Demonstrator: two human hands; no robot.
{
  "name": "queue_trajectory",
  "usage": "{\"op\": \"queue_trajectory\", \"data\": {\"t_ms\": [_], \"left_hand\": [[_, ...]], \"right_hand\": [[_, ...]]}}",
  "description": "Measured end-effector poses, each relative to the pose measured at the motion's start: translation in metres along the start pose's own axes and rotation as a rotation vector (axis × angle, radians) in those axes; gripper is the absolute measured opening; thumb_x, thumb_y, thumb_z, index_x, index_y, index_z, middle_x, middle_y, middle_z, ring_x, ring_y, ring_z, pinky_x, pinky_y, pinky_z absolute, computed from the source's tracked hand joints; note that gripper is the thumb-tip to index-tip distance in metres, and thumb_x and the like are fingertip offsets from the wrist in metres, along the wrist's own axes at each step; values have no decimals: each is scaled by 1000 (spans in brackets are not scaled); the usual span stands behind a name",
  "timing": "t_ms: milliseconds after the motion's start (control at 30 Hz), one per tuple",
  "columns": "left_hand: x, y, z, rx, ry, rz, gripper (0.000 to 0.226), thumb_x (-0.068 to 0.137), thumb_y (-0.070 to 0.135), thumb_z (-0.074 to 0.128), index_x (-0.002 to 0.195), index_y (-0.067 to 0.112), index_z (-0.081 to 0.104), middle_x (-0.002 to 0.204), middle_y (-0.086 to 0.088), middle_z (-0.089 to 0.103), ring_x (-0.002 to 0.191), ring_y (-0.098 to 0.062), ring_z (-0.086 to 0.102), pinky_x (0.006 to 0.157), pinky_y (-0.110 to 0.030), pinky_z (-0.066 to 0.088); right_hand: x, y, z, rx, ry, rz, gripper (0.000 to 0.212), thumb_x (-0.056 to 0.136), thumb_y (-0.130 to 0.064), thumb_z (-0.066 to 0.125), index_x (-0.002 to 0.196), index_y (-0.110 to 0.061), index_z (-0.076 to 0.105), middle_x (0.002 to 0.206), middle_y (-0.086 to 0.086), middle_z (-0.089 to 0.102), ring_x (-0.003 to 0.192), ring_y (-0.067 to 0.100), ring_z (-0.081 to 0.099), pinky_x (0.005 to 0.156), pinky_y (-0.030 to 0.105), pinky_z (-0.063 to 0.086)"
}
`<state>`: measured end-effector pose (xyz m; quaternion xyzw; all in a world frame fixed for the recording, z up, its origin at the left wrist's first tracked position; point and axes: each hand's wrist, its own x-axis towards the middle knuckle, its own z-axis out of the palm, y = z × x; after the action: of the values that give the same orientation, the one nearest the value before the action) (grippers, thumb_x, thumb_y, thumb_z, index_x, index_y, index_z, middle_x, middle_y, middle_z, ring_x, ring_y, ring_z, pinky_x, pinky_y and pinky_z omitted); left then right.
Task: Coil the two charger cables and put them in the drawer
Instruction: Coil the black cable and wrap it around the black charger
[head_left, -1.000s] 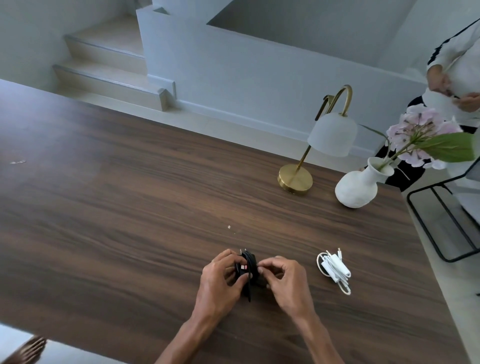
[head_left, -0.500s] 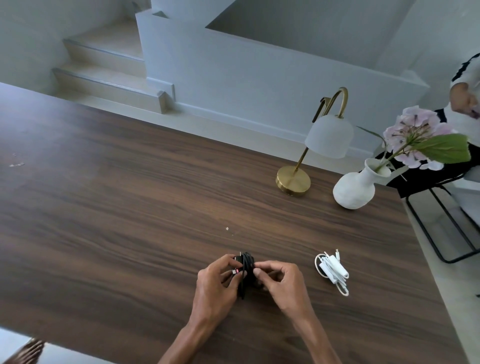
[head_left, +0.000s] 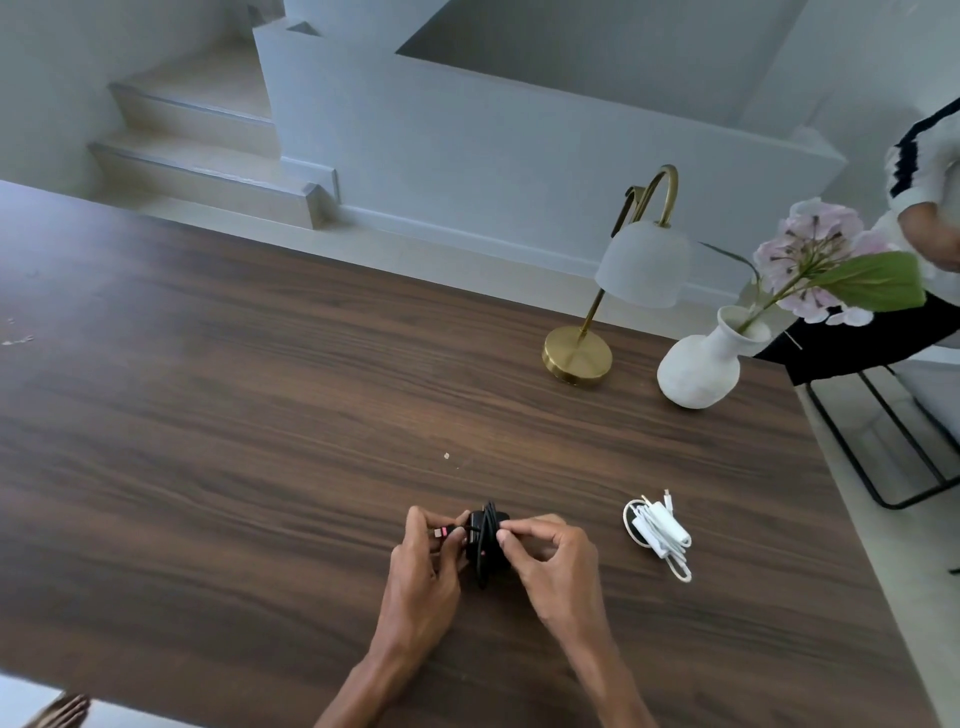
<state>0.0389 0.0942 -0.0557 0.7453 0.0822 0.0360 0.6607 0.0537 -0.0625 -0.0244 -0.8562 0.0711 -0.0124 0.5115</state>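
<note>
A black charger cable is wound into a tight bundle, held upright just above the dark wooden table. My left hand grips its left side, and a short end with a reddish plug sticks out past the fingers. On the bundle's right side, my right hand pinches the coil between thumb and fingers. A white charger cable, coiled around its adapter, lies on the table to the right, apart from my hands. No drawer is in view.
A brass lamp with a white shade and a white vase holding a pink flower stand at the table's far right. A person in a white top sits beyond the right edge by a black metal frame. Steps rise behind.
My left hand has drawn the plug end out to the left of the black bundle, and my right fingers have shifted on the coil. The person at the right has moved.
</note>
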Motion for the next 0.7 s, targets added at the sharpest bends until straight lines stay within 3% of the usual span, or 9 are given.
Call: {"op": "queue_trajectory", "data": {"t_ms": [100,233,333,500,600,700], "left_hand": [[1,0,4,-147,23,-84,14,99,5,54,90,14,49,101,-5,79,99,-19,77,84,-44,63],[2,7,5,-291,55,-134,15,97,19,50,90,6,46,106,-11,77,107,-23,74,87,-42,62],[3,8,6,-391,72,-183,17,101,15,47,88,5,44,106,-15,78,108,-26,74,84,-39,63],[3,10,6,-382,68,-167,28,89,29,55,90,3,47,107,-15,77,107,-27,74,88,-47,60],[3,11,8,-368,73,-160,28,90,27,56,91,0,49,107,-12,78,105,-26,74,89,-48,60],[3,8,10,-364,74,-174,22,95,22,55,88,2,49,108,-13,78,106,-28,74,91,-51,59]], "right_hand": [[-3,2,4,13,33,-18,12,80,-13,79,85,-23,82,87,-8,75,81,-1,71,75,13,55],[-5,2,8,59,73,-10,10,81,-12,79,87,-20,82,88,-6,75,81,0,72,74,9,52],[-5,2,13,67,100,-25,9,83,-14,79,89,-19,82,90,-6,74,84,2,72,75,9,52],[-9,3,16,46,150,-62,12,84,-17,79,94,-22,81,91,-9,72,90,-1,70,82,11,53],[-13,8,16,129,126,-61,20,80,-14,82,100,-18,80,98,-8,72,92,-2,71,81,8,52],[-14,13,17,171,115,-47,27,79,-15,83,105,-18,79,104,-5,70,95,4,72,84,13,55]]}}
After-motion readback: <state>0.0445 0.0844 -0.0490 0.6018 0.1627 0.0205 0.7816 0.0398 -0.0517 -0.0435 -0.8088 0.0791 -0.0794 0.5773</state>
